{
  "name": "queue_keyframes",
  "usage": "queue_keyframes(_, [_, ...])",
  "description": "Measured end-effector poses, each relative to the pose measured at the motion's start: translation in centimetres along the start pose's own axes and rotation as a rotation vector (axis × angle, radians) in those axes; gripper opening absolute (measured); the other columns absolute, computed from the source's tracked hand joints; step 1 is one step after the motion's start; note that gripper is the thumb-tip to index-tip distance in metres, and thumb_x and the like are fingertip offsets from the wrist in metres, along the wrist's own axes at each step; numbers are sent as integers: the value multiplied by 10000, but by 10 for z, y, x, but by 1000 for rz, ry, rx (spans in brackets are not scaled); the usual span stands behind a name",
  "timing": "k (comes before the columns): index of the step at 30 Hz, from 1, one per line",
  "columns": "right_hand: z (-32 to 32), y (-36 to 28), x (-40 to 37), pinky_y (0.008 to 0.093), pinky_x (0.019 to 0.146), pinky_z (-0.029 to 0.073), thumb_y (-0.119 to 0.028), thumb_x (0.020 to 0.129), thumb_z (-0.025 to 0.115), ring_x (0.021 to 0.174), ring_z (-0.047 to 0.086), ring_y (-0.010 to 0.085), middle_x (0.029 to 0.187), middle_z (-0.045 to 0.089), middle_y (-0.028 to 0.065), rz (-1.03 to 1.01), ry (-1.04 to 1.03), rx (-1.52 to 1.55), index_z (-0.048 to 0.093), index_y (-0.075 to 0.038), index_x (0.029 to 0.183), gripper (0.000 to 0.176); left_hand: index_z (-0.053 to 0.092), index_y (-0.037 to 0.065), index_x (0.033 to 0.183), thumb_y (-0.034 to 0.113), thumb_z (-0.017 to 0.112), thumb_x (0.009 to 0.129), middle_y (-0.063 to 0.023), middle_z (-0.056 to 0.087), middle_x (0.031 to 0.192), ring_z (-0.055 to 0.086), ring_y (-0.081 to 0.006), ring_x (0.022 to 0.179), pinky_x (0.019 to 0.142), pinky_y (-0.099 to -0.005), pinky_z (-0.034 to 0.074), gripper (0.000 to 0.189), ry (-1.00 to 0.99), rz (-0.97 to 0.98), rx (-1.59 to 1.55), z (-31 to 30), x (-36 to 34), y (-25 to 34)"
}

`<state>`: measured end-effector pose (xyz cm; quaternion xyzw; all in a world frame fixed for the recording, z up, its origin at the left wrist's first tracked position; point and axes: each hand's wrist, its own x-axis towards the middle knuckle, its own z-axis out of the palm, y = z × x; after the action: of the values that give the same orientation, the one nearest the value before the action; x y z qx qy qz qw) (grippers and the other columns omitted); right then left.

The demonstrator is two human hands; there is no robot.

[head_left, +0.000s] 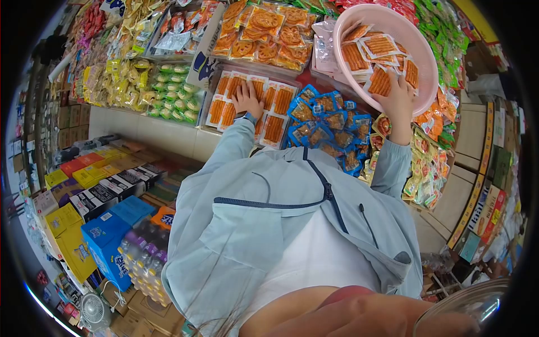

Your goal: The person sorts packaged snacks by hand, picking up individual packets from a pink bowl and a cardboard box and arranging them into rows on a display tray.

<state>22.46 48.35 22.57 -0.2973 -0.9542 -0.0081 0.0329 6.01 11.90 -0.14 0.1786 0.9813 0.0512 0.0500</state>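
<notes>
My left hand [247, 101] lies palm down, fingers spread, on rows of flat clear packets of orange-brown snack sticks [274, 128] in a shallow bin. A pink basin [429, 67] stands at the upper right, holding more packets of the same sticks [380, 46]. Over its near rim reaches my right hand [397, 104], with thumb and fingers closed around the edge of one snack stick packet [379, 82]. Part of that packet is hidden by the fingers.
Blue snack packets [323, 121] lie between my hands. Behind are orange round-slice packets [266, 28]; green-and-white packets [175, 90] sit left. Stacked cartons [106, 233], bottled drinks [146, 253] and a small fan [94, 309] are at lower left.
</notes>
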Motion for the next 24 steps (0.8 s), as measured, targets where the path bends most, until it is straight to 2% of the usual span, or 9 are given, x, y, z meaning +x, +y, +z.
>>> queue_keyframes(6, [20,14,11,516,1053,377,-320,665,828,1297,389,386,1466,460,11,-6,-62,81,430,-242,1438,873,218,135,1530,491,548,881,-126,185,1591,197,-356,1442,1140,-579,136,810,18,24,-30,2,-3,-5])
queue_keyframes(9, [14,14,9,508,1052,377,-331,675,818,1283,406,393,1451,476,49,-43,-72,71,430,-214,1440,865,205,127,1533,545,543,866,-132,174,1594,174,-360,1450,1144,-580,111,856,16,34,-7,7,-4,-5])
queue_keyframes(12, [31,31,17,530,1037,383,-376,674,813,1267,418,416,1463,455,79,-210,41,94,413,-197,1449,890,186,117,1537,617,552,829,-145,163,1595,145,-370,1458,1145,-584,87,941,-33,49,-29,-6,-9,-3])
queue_keyframes(16, [13,7,13,557,1029,381,-422,667,809,1254,422,443,1486,421,89,-29,-69,-47,385,-189,1463,932,193,107,1533,626,580,811,-188,167,1584,116,-389,1461,1139,-603,70,970,-81,74,-49,-18,-10,-1])
queue_keyframes(19, [2,-5,13,568,1029,376,-443,678,792,1252,420,456,1498,408,74,5,-101,-103,376,-178,1467,930,166,111,1541,681,552,796,-160,144,1597,108,-380,1465,1146,-586,67,1014,-86,71,-55,-14,-9,-3])
queue_keyframes(21, [-1,-7,15,571,1026,377,-443,698,768,1266,409,458,1497,413,69,11,-133,-72,391,-170,1461,893,201,121,1532,635,576,807,-160,195,1578,135,-378,1456,1147,-582,76,964,-38,76,-70,-10,-9,-5])
queue_keyframes(24, [8,5,15,536,1032,386,-433,729,729,1252,428,451,1441,486,82,-52,-27,7,482,-146,1405,775,273,138,1506,516,640,811,-145,311,1504,220,-370,1412,1135,-572,122,872,67,68,-177,-4,-7,-8])
